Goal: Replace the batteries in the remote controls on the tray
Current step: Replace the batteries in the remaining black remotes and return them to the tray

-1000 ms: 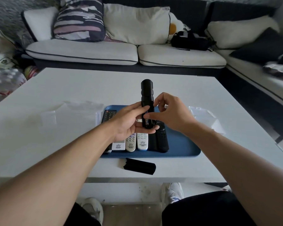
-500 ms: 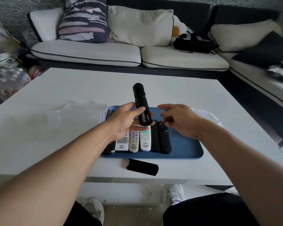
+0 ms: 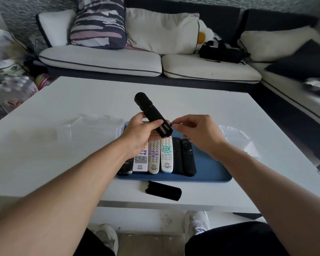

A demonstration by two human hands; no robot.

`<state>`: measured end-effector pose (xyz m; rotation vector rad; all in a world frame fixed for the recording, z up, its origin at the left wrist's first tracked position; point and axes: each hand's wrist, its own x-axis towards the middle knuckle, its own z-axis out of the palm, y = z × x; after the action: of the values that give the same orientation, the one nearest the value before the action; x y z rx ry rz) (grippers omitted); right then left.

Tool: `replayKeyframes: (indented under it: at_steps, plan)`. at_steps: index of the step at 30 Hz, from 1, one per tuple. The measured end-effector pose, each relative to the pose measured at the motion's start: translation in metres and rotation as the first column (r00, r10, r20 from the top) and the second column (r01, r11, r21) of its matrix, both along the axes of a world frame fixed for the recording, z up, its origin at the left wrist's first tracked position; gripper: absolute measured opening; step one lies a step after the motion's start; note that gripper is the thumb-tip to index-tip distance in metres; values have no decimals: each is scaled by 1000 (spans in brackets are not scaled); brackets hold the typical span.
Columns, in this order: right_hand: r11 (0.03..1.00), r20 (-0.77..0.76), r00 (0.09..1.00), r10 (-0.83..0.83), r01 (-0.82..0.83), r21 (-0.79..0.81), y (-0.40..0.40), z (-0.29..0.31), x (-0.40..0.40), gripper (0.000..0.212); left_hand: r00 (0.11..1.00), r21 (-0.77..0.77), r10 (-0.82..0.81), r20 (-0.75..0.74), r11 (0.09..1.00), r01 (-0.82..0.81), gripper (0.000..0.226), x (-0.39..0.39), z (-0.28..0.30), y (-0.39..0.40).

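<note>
White desk (image 3: 44,145) in a living room, sofa (image 3: 118,60) behind it, view from above the person's knees

Nearest: black battery cover (image 3: 163,193) lying loose on the desk edge, just in front of the blue tray (image 3: 211,170)

On the tray: row of remotes side by side, a black one at far left mostly under the wrist, white remote (image 3: 140,161), beige remote (image 3: 154,157), white remote with teal keys (image 3: 167,154), slim black remote (image 3: 177,156), black remote with round pad (image 3: 187,157). All face up, so can't tell whether any has been serviced

Above the tray: left hand (image 3: 139,134) grips the black remote (image 3: 151,112) around its middle, tilted, top end pointing away and left, open battery bay at the near end facing the camera. Something with a label sits in the bay, looks like one cell in place

Right hand (image 3: 198,133) pinches a small blue-tipped item (image 3: 171,123) between thumb and forefinger right at the bay, probably a battery, too small to be sure; can't say if it's going in or coming out

Clear plastic packaging (image 3: 92,124) left of the tray, more clear packaging (image 3: 238,139) right of it

Judgement: first remote mid-swap, cover off, refit pending; six on the tray likely all left, so early in the job
</note>
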<state>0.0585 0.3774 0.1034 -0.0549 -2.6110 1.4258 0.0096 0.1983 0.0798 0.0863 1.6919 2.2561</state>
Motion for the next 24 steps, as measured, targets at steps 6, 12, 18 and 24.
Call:
replayKeyframes:
  at_steps: [6,12,18,24]
  plan:
    - [995,-38,999,15,-11,96,-2,2,-1,18,999,7,35,5,999,-35,34,-1,0,-2]
    - [992,-78,997,20,-11,125,-4,0,0,18,999,31,43,9,999,-43,32,-1,0,-3]
    - [986,-137,991,2,21,165,-8,1,3,8,998,55,58,13,997,-59,33,0,2,-2]
    - [966,-157,987,41,1,257,-14,-1,-2,14,999,41,49,-6,998,-48,34,1,1,-4]
